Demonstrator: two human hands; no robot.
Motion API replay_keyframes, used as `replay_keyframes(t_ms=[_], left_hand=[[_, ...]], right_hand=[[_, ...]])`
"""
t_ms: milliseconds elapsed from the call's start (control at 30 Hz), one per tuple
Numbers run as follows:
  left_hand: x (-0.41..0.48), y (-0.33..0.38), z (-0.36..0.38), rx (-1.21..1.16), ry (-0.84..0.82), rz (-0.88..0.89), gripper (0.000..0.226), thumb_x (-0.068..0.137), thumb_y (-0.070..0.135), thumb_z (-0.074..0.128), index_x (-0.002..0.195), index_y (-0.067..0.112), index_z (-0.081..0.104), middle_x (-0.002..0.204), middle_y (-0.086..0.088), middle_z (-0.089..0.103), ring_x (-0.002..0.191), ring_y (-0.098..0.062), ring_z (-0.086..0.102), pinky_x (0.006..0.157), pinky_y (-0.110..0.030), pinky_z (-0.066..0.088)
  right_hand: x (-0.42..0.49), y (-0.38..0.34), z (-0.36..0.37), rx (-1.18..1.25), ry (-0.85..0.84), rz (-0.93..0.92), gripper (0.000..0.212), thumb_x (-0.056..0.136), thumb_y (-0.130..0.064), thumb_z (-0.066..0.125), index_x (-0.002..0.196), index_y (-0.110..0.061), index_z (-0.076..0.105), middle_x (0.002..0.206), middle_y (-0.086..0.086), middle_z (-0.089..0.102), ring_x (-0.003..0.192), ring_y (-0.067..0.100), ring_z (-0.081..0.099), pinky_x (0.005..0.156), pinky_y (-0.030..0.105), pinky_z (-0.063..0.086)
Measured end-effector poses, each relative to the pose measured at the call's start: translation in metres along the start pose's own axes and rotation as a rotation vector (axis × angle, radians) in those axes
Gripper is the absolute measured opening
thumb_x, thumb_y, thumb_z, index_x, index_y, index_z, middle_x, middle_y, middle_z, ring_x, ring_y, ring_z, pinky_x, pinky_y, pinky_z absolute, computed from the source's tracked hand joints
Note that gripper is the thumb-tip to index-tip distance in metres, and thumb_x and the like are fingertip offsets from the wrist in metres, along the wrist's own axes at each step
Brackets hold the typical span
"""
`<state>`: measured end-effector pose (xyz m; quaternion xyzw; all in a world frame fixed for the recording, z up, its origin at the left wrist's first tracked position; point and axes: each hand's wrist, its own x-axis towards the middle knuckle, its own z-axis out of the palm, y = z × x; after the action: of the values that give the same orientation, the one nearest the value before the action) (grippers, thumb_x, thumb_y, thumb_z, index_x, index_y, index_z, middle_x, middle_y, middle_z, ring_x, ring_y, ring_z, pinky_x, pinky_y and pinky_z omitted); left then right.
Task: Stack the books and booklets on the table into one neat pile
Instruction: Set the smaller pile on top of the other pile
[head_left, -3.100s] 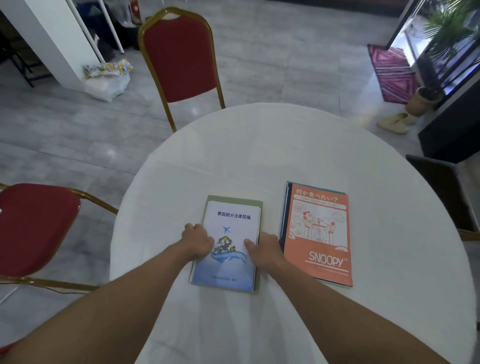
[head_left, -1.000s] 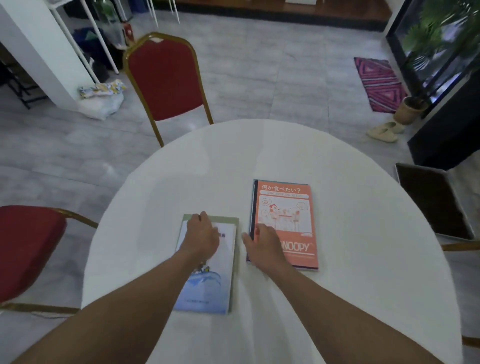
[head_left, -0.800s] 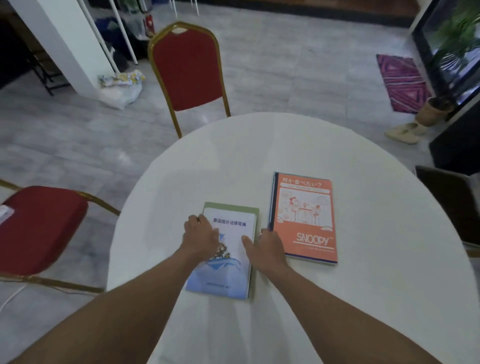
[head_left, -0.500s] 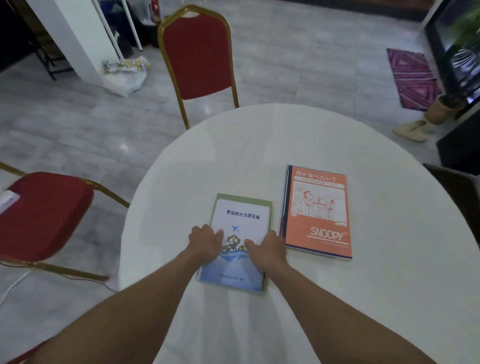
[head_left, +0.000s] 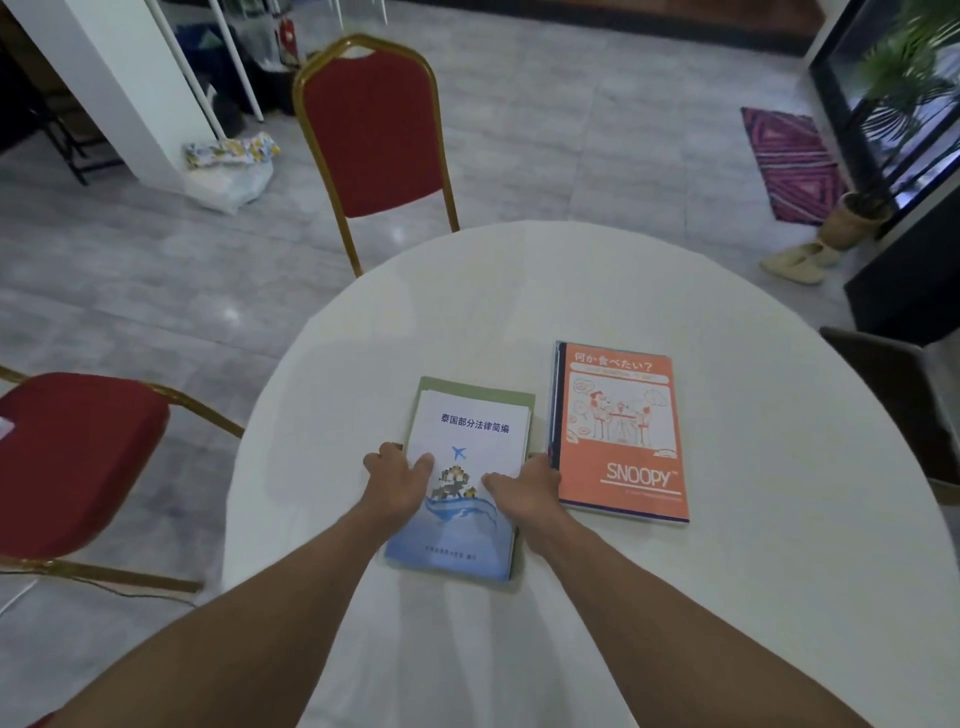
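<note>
tabletop (head_left: 727, 597) white, round | orange book (head_left: 621, 431) lies flat, alone, just right of the small pile (head_left: 452, 540), not yet stacked | small pile: blue booklet (head_left: 470, 431) atop green book (head_left: 478, 391) | left hand (head_left: 397, 475) and right hand (head_left: 524, 488) clasp its side edges, thumbs on the cover | judged about halfway: orange book remains

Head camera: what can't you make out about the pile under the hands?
Head view only:
Cover of the green book: hidden under the blue booklet.
Fingertips of the left hand and right hand: hidden over the pile's edges, so holding or pressing is unclear.
Bottom print on the blue booklet: too small.
</note>
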<state>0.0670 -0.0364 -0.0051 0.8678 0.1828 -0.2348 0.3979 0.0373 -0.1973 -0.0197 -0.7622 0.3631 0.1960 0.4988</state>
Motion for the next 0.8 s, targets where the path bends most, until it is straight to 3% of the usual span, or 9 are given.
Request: replay_keyframes(t_ms=[100, 167, 267, 433, 567, 800], left_hand=[[0.0, 0.026, 0.003, 0.025, -0.001, 0.088, 0.05, 0.099, 0.035, 0.047, 0.132, -0.001, 0.04, 0.138, -0.02, 0.03, 0.121, -0.036, 0.048, 0.099, -0.033, 0.038], [-0.001, 0.049, 0.011, 0.05, -0.012, 0.156, 0.037, 0.1, 0.033, 0.044, 0.121, 0.002, 0.046, 0.129, -0.02, 0.034, 0.12, -0.033, 0.047, 0.1, -0.031, 0.037], [-0.002, 0.085, 0.033, 0.109, -0.047, 0.227, 0.015, 0.104, 0.026, 0.037, 0.104, 0.012, 0.041, 0.102, -0.009, 0.036, 0.112, -0.026, 0.042, 0.097, -0.029, 0.032], [0.007, 0.131, 0.086, 0.111, -0.099, 0.239, 0.045, 0.101, 0.035, 0.04, 0.127, -0.002, 0.042, 0.132, -0.026, 0.038, 0.118, -0.04, 0.049, 0.093, -0.033, 0.039], [0.009, 0.152, 0.127, 0.147, -0.134, 0.226, 0.046, 0.102, 0.036, 0.038, 0.129, -0.002, 0.042, 0.134, -0.027, 0.036, 0.117, -0.041, 0.05, 0.096, -0.036, 0.04], [0.013, 0.16, 0.166, 0.293, -0.051, 0.231, 0.05, 0.103, 0.037, 0.033, 0.132, -0.003, 0.041, 0.134, -0.025, 0.037, 0.119, -0.038, 0.048, 0.099, -0.039, 0.04]], right_hand=[[0.005, -0.004, -0.02, 0.063, 0.025, -0.052, 0.067, 0.087, -0.029, 0.07, 0.139, -0.007, 0.036, 0.138, 0.011, 0.035, 0.109, 0.025, 0.051, 0.094, 0.036, 0.051], [0.011, -0.006, -0.038, 0.132, 0.061, -0.086, 0.063, 0.086, -0.028, 0.07, 0.138, -0.009, 0.039, 0.137, 0.009, 0.044, 0.114, 0.026, 0.055, 0.094, 0.039, 0.052], [0.022, -0.009, -0.071, 0.177, 0.119, -0.12, 0.049, 0.089, -0.02, 0.066, 0.133, -0.008, 0.046, 0.122, 0.007, 0.057, 0.105, 0.025, 0.06, 0.082, 0.033, 0.048], [0.053, 0.001, -0.132, 0.13, 0.195, -0.144, 0.054, 0.083, -0.032, 0.066, 0.131, -0.013, 0.054, 0.127, 0.011, 0.059, 0.107, 0.028, 0.065, 0.089, 0.039, 0.055], [0.075, 0.016, -0.168, 0.111, 0.239, -0.113, 0.061, 0.075, -0.041, 0.065, 0.13, -0.015, 0.056, 0.124, 0.01, 0.058, 0.105, 0.027, 0.066, 0.09, 0.043, 0.058], [0.105, 0.041, -0.183, 0.082, 0.244, -0.054, 0.066, 0.062, -0.054, 0.06, 0.118, -0.018, 0.059, 0.119, 0.009, 0.061, 0.104, 0.029, 0.065, 0.088, 0.047, 0.058]])
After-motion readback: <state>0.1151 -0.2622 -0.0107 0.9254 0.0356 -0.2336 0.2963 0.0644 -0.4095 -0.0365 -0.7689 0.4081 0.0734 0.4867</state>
